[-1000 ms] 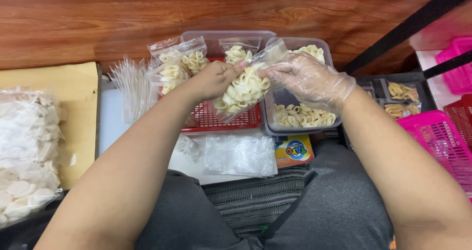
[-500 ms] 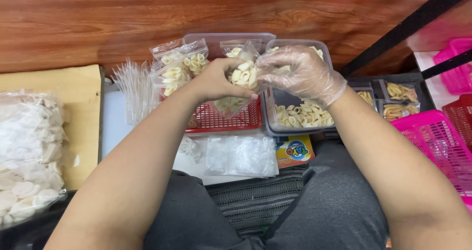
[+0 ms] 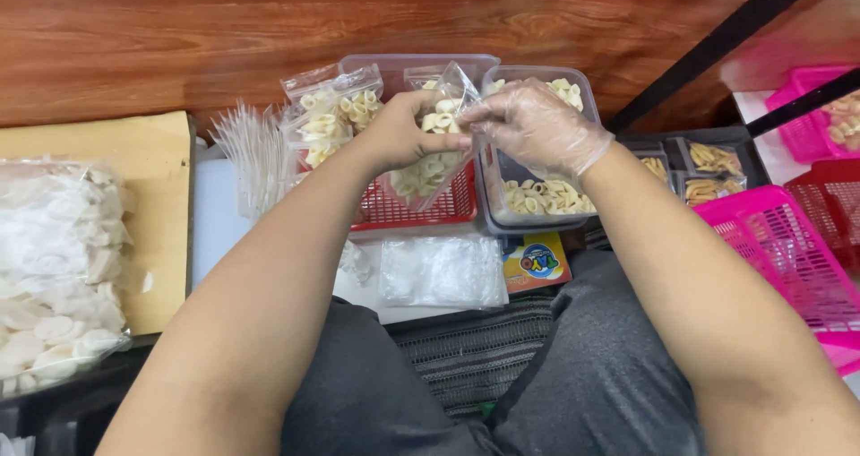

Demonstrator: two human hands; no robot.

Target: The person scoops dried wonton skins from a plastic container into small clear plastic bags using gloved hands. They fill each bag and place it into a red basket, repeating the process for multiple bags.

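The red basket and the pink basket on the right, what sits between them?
In the head view, a clear tub of pale ring-shaped snacks sits right beside the red basket; small dark trays of yellowish snacks come next, before the pink basket.

Place: a small home snack-packing spot on the floor.
Signs: filled snack bags [image 3: 333, 116], plastic tubs [image 3: 537, 196], pink baskets [image 3: 770, 241], empty bags [image 3: 443, 271].

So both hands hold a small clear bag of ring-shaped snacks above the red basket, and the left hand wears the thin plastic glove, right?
Not quite. The head view shows the glove on the right hand; the left hand is bare. Both do hold the small clear bag above the red basket.
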